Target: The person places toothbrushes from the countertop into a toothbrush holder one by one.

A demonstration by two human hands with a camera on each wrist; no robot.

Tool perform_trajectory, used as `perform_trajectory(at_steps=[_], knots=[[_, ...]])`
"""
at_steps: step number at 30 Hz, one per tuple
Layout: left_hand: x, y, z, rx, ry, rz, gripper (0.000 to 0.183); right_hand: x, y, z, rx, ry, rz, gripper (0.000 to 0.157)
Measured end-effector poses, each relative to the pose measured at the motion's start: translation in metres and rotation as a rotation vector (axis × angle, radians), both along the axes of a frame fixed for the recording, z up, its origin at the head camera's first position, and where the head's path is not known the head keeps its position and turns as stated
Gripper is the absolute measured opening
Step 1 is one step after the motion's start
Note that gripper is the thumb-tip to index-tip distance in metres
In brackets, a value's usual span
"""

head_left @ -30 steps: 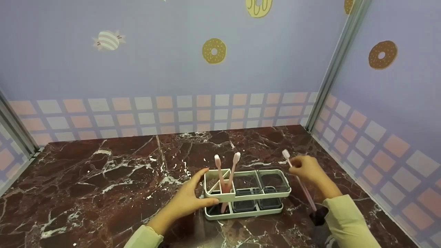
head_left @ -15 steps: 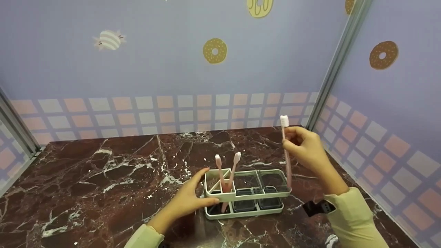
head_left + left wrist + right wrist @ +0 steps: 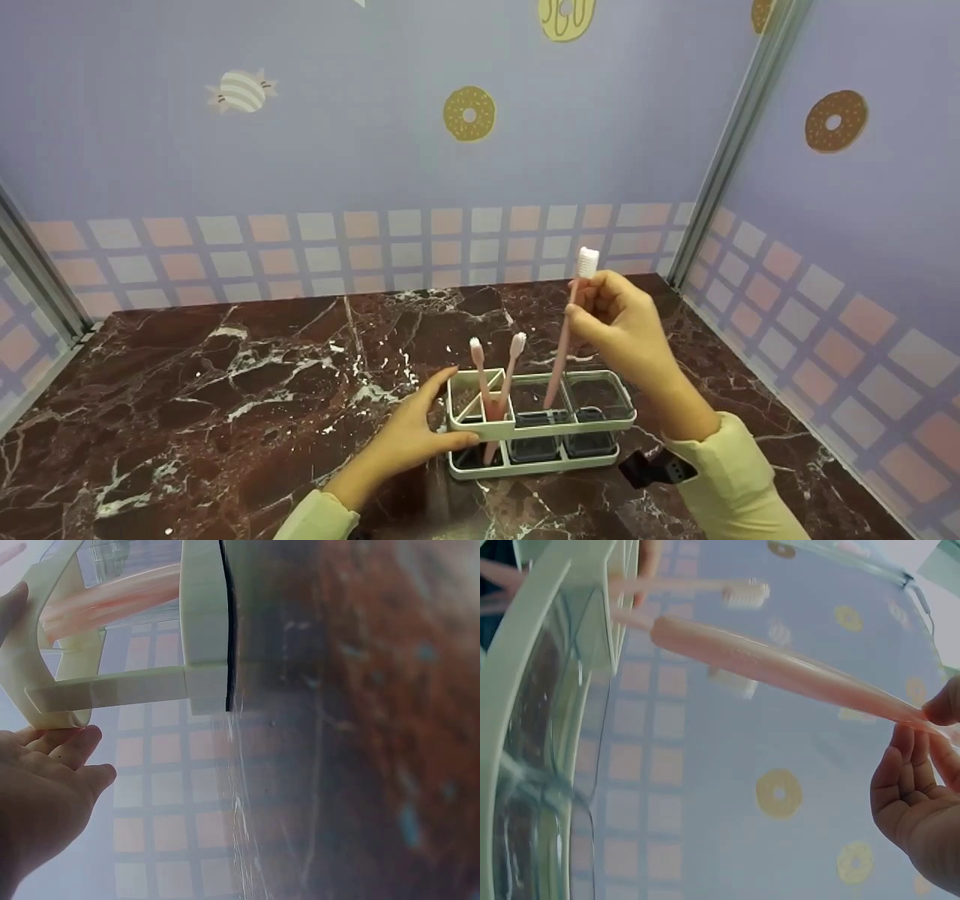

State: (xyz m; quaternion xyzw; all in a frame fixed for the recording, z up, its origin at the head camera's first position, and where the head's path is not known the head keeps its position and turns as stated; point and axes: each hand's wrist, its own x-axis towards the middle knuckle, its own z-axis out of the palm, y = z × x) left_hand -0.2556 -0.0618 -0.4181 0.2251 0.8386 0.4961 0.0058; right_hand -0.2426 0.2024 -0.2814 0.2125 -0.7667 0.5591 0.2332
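Observation:
A pale green-white toothbrush holder [image 3: 574, 429] with two tiers stands on the marbled tabletop. My left hand [image 3: 409, 424] holds its left end, thumb at the front and fingers at the back; the left wrist view shows fingertips against the upper rim [image 3: 56, 718]. Two pink toothbrushes, a left one [image 3: 478, 360] and a right one [image 3: 515, 352], lean apart in one small compartment. Above the holder's middle, my right hand [image 3: 626, 322] pinches a third pink toothbrush [image 3: 561, 352] near its head, bristles up. Its handle end [image 3: 675, 634] points toward the standing brushes in the right wrist view.
Clear cups [image 3: 600, 397] sit in the holder's middle and right openings. Patterned walls [image 3: 337, 150] rise behind and at the sides, with metal posts [image 3: 739, 150] at the corners. The dark red tabletop [image 3: 225, 420] spreads left of the holder.
My right hand has lifted the third toothbrush from the holder's right side, turned it more upright, and carried it left over the holder. The left hand has stayed put.

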Motion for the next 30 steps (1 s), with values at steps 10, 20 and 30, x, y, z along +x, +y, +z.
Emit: perform_trajectory(at_steps=[10, 20, 30], knots=[[-0.001, 0.0, -0.001, -0.006, 0.015, -0.008, 0.099, 0.01, -0.034, -0.012, -0.005, 0.104, 0.1, 0.014], [-0.002, 0.0, -0.001, 0.003, 0.009, -0.014, 0.099, 0.008, -0.05, -0.039, 0.191, 0.512, 0.082, 0.02], [-0.001, -0.001, -0.003, -0.001, 0.023, -0.006, 0.098, 0.005, -0.058, -0.078, 0.268, 0.484, 0.107, 0.024]])
